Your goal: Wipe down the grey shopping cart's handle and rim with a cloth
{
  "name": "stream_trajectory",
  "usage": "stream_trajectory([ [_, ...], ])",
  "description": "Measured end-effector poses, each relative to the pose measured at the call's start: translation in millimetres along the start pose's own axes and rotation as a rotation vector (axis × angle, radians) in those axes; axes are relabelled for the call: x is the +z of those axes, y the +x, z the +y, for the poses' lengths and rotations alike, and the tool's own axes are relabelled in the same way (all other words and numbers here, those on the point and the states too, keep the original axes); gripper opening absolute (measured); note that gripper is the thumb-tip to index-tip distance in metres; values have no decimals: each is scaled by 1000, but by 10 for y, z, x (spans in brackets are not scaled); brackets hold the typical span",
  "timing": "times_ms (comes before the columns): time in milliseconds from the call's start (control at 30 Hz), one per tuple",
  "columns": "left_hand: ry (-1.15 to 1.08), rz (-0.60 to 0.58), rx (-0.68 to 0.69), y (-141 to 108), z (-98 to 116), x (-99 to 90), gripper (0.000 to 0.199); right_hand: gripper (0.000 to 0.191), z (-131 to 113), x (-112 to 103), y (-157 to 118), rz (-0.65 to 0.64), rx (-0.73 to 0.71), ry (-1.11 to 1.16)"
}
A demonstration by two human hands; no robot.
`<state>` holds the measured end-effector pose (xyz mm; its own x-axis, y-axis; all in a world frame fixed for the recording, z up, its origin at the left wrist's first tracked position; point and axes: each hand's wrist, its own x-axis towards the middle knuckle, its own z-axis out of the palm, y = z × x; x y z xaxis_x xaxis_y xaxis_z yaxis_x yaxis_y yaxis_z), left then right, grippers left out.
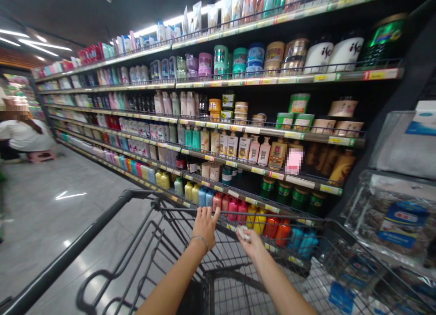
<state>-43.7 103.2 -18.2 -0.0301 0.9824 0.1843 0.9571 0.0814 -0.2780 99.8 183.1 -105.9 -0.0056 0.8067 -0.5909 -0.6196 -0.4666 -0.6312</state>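
My left hand (205,226) is stretched out over the far side rail of the dark metal shopping cart (112,217), fingers apart, with a thin bracelet on the wrist. To its right, my right hand (249,240) has its fingers closed round a small crumpled white thing (243,232), perhaps a tissue or cloth. Just beyond both hands, the bottom shelf carries red and pink bottles (233,209), with yellow bottles (260,220) and orange-red bottles (282,232) to their right. Neither hand visibly touches a bottle.
Long shelves (218,158) of bottles, jars and tubes run away to the left. Packaged goods (405,219) hang at the right. A person in a white top (25,134) sits low at the far left on a pink stool (41,156). Grey tiled floor (68,201) lies left of the shelves.
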Motion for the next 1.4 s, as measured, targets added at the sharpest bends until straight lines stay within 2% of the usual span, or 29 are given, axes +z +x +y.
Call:
stream_trajectory([
  [133,28,-4,9,-9,3,-32,88,23,-124,320,-201,-90,-43,40],
  [233,43,-11,12,-12,-1,-43,90,22,-319,521,-377,-167,-113,77],
  [300,47,-11,14,-13,-3,-46,91,24,-497,623,-477,-217,-215,103],
  [367,47,-9,14,-12,-1,-49,92,23,-657,652,-540,-262,-465,66],
  [433,43,-10,11,-10,3,-51,93,20,-742,570,-562,-213,-752,-137],
  [500,40,-8,9,-7,9,-53,92,17,-731,386,-549,-166,-1044,-450],
  [567,39,-3,6,-6,14,-54,91,20,-653,161,-511,-219,-1309,-757],
  [633,39,2,4,-7,17,-56,89,29,-552,-30,-461,-311,-1498,-997],
  [733,41,4,-1,-11,16,-55,86,38,-415,-189,-373,-308,-1653,-1273],
  [900,36,-3,-8,-11,11,-42,82,34,-217,-346,-153,-199,-1804,-1538],
  [1000,28,-3,-6,-6,7,-32,81,31,-95,-538,18,-157,-1796,-1671],
  [1167,28,-7,5,-4,-6,-24,83,38,127,-934,240,-119,-1605,-1892],
  [1233,21,-3,7,-7,-12,-27,83,40,204,-1050,278,-116,-1437,-1933],
  [1300,11,4,7,-11,-16,-34,83,38,255,-1130,292,-90,-1209,-1917],
  [1367,2,5,7,-15,-19,-43,83,35,272,-1182,297,-38,-969,-1759],
  [1400,-1,4,8,-16,-20,-47,83,32,271,-1198,301,5,-825,-1590],
])
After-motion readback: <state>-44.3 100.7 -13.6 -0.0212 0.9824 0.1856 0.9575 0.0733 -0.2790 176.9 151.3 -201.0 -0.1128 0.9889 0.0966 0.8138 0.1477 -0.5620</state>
